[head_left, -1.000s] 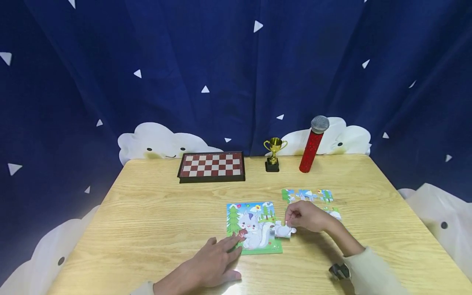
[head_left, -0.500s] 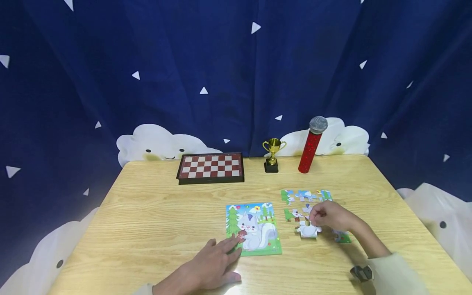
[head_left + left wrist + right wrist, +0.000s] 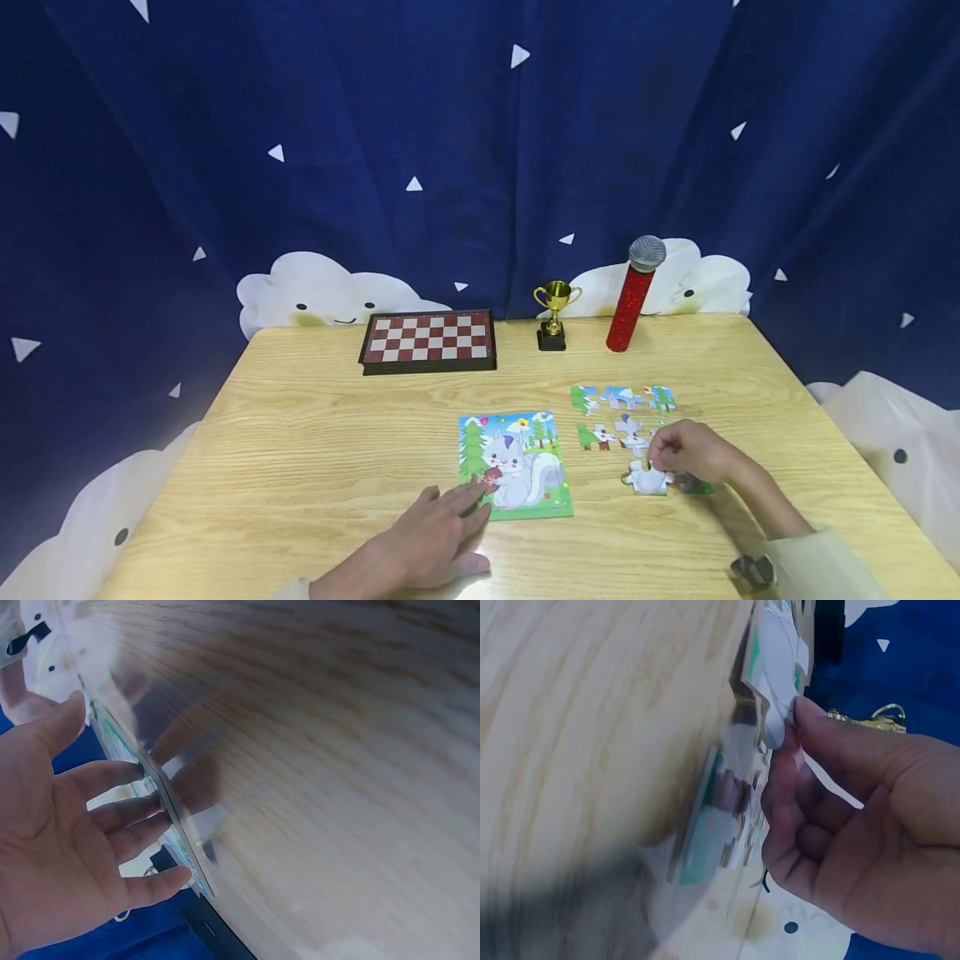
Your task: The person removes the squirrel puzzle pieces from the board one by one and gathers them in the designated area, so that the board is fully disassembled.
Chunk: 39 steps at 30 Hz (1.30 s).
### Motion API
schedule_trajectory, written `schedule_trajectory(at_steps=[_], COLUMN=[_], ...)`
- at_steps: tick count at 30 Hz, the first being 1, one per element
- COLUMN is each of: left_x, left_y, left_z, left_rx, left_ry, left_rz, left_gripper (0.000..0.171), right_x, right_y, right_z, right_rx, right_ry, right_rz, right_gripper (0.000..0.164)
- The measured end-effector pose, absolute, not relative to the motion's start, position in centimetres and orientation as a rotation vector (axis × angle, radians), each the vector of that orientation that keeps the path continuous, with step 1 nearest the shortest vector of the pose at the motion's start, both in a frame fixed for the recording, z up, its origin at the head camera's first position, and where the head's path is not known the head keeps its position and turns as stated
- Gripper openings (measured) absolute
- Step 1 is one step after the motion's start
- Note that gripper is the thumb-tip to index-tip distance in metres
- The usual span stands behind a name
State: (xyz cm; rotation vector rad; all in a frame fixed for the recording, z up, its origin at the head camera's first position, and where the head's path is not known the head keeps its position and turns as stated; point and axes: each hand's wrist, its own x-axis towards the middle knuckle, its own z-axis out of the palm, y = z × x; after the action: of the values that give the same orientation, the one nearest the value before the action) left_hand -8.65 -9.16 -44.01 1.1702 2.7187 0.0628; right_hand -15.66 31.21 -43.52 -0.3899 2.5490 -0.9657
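Note:
My right hand (image 3: 693, 452) pinches a mostly white jigsaw puzzle piece (image 3: 648, 479) by its edge, between thumb and curled fingers. In the right wrist view the piece (image 3: 774, 664) is tilted and raised off the wood, near another green-edged piece (image 3: 701, 832). Several loose pieces (image 3: 624, 398) lie in rows just behind the hand. My left hand (image 3: 442, 533) rests with fingers spread on the lower left of a square squirrel picture board (image 3: 525, 467). Its fingertips lie on the board (image 3: 176, 825) in the left wrist view.
At the back of the wooden table (image 3: 315, 433) lies a red and white checkered board (image 3: 429, 340) in a black frame. A gold trophy cup (image 3: 555, 310) and a red microphone (image 3: 633, 292) stand to its right. A dark blue curtain (image 3: 480, 150) hangs behind.
My right hand has carried the white puzzle piece rightward, from the squirrel board's right edge to the loose pieces. The left hand stays in place on the board.

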Motion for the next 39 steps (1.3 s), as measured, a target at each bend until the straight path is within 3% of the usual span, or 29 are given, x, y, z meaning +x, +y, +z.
schedule_trajectory(at_steps=[12, 22, 39], left_x=[-8.6, -8.7, -8.7], left_y=[-9.2, -9.3, -9.5], left_z=[-44.2, -44.2, -44.0], left_rx=[1.189, 1.204, 1.203], left_ry=[2.729, 2.728, 2.716], left_rz=[0.044, 0.084, 0.104], left_gripper=[0.069, 0.07, 0.068], right_x=[-15.3, -16.1, -17.3], right_y=[29.9, 27.0, 15.8], right_z=[-43.5, -43.3, -43.4], right_rx=[-0.207, -0.407, -0.684], right_ry=[2.68, 2.703, 2.641], right_rz=[-0.835, -0.866, -0.866], right_gripper=[0.009, 0.01, 0.011])
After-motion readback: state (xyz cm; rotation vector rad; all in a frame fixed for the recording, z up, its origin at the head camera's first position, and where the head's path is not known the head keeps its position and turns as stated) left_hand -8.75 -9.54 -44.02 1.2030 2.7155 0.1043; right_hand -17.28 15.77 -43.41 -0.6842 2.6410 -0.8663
